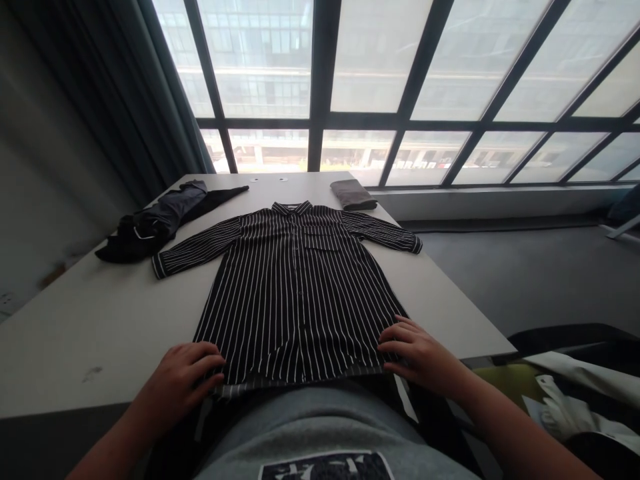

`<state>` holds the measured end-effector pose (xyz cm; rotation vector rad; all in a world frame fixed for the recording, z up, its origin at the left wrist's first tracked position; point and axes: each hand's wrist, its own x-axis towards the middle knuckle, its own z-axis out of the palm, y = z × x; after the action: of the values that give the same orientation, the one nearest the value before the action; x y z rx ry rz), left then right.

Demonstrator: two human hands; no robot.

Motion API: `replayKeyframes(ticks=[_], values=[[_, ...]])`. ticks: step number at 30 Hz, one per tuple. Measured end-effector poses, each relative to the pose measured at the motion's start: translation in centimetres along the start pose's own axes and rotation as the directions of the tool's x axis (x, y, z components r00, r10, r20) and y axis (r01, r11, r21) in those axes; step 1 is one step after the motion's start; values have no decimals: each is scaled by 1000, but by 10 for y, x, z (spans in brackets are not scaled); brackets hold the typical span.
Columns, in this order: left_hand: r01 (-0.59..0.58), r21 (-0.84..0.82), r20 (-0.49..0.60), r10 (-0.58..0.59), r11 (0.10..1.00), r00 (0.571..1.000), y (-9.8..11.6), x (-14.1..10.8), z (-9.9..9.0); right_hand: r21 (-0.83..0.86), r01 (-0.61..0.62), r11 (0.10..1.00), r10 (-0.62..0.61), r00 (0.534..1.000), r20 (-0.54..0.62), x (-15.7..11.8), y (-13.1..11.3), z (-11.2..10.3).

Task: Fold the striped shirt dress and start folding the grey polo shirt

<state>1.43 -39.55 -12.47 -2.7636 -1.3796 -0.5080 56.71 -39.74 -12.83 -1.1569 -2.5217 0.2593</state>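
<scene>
A black button-up shirt with white stripes (300, 287) lies spread face up, its collar away from me and its sleeves out to both sides. The hem hangs at the near table edge, close to my body. My left hand (185, 377) rests at the lower left corner of the shirt, fingers apart and touching the fabric. At the lower right side, my right hand (417, 353) lies on the cloth with its fingers spread. Neither hand visibly grips the fabric.
The shirt is on a white table (125, 333). Crumpled dark clothing (160, 217) lies at the back left, and a folded grey cloth (353, 195) at the back right. Beyond stand large windows and a dark curtain (125, 87). A chair holding white items (565, 407) is at right.
</scene>
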Motion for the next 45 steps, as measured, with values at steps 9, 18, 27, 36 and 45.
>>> replayKeyframes(ticks=[9, 18, 27, 36, 45], values=[[-59, -158, 26, 64, 986, 998, 42, 27, -8, 0, 34, 999, -33, 974, -225, 4, -16, -2], [-121, -133, 92, 134, 984, 987, 72, 50, 1, -74, 20, 997, -30, 991, -134, 6, -21, 4], [-239, 7, 17, 239, 971, 971, 54, 13, 11, -160, 101, 982, -114, 991, -74, -10, -30, 9], [-101, -228, -61, 89, 968, 994, 62, 29, -24, 32, 84, 996, -74, 969, -237, -3, -38, -6], [-151, -150, 139, 172, 977, 975, 52, 25, -20, -122, 140, 983, -134, 990, 54, -4, -29, 3]])
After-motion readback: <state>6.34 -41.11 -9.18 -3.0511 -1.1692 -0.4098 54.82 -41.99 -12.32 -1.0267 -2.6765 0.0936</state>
